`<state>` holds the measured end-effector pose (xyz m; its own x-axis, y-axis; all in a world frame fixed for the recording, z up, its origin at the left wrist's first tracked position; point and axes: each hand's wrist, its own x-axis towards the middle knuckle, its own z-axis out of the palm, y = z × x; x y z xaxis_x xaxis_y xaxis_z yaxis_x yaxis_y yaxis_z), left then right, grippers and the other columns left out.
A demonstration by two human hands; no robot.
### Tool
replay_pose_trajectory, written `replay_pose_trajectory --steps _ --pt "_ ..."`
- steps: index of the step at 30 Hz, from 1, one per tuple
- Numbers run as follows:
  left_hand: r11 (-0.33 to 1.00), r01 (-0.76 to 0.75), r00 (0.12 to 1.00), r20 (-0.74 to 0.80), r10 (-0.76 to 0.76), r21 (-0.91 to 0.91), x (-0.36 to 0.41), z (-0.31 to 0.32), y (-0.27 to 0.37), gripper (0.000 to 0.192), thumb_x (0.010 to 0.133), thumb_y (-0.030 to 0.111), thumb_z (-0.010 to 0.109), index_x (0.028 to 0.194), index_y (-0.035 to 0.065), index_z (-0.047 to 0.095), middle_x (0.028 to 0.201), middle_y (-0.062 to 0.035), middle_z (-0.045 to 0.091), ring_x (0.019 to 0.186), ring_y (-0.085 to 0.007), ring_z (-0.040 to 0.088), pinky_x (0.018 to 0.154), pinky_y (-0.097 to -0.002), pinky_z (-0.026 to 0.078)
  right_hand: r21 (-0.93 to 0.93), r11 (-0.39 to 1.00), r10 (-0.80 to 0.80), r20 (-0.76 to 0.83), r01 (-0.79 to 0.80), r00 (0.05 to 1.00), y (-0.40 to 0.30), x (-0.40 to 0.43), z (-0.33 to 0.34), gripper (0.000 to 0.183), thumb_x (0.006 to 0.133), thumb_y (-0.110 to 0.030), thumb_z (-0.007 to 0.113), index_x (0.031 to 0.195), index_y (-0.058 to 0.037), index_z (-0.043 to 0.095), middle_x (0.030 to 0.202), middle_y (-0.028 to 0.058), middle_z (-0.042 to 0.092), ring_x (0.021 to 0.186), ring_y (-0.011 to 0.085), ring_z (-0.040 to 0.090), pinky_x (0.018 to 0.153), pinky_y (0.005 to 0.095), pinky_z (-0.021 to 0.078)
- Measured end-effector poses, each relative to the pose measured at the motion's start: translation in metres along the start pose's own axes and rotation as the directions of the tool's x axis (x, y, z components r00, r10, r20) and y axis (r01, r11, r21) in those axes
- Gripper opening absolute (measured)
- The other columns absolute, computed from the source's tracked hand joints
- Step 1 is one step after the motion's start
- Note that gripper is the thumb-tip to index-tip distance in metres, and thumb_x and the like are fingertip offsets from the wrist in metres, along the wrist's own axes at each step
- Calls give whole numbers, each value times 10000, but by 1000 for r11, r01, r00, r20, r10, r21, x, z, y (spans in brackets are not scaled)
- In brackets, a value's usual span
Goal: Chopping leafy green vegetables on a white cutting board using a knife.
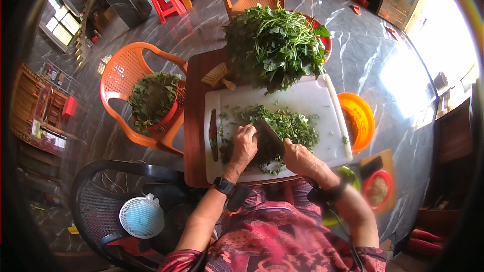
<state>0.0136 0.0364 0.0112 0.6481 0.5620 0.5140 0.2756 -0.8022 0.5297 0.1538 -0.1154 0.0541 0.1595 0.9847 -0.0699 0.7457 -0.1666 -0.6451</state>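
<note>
My right hand [300,158] grips the handle of a cleaver [270,136], whose wide dark blade slants up and left over chopped leafy greens [295,124]. Close against the blade's far left end is my left hand [245,143], its fingers curled. Whether those fingers hold the blade or some greens is hidden. Beneath both hands lies a white plastic cutting board [310,94] with a handle slot on its left side. The chopped greens spread over its middle, with a few scraps around them.
A large heap of uncut leafy stems [280,41] overhangs the board's far edge. Left of it, a scrub brush [217,76] lies on the brown table [194,121]. An orange chair [117,71] holds a basket of greens [155,98]. An orange basin [363,121] stands right of the board.
</note>
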Motion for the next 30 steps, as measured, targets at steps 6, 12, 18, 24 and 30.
replay_pose_trajectory --steps 6,12,18,24,30 --pt "995 73 994 88 -68 -63 4 -6 5 152 708 -65 558 830 6 504 886 -159 574 833 -360 529 729 -431 445 -28 997 74 -3 -74 997 -11 39 16 210 757 -45 498 892 63 379 630 258 562 662 430 595 601 492 477" --pt "999 -22 1000 21 23 -39 -18 -8 6 130 788 -18 547 914 -4 520 990 -193 554 903 -374 531 788 -436 452 -66 994 84 -27 -86 996 -8 45 20 244 783 -106 499 942 48 397 688 271 589 689 445 597 630 499 488" --pt "999 -15 1000 18 14 37 -26 -4 -2 135 793 -23 519 927 -12 525 1020 -192 543 935 -368 530 818 -422 456 -99 992 73 -99 -83 992 -31 25 -13 200 800 -83 473 946 23 387 622 264 571 623 441 593 576 517 480" --pt "994 -24 999 -31 27 103 -26 2 3 124 744 -51 502 865 -32 520 967 -194 530 870 -362 515 768 -415 455 -131 991 27 -48 -34 998 -50 0 -24 161 797 -45 428 940 9 376 586 251 560 574 430 588 540 517 472" --pt "981 -93 991 107 76 168 -20 -6 6 193 620 -101 486 799 -27 489 857 -196 491 822 -386 488 772 -424 433 -128 991 53 60 -45 997 -33 1 -5 195 780 -47 454 942 27 376 613 257 569 622 436 597 570 508 479"
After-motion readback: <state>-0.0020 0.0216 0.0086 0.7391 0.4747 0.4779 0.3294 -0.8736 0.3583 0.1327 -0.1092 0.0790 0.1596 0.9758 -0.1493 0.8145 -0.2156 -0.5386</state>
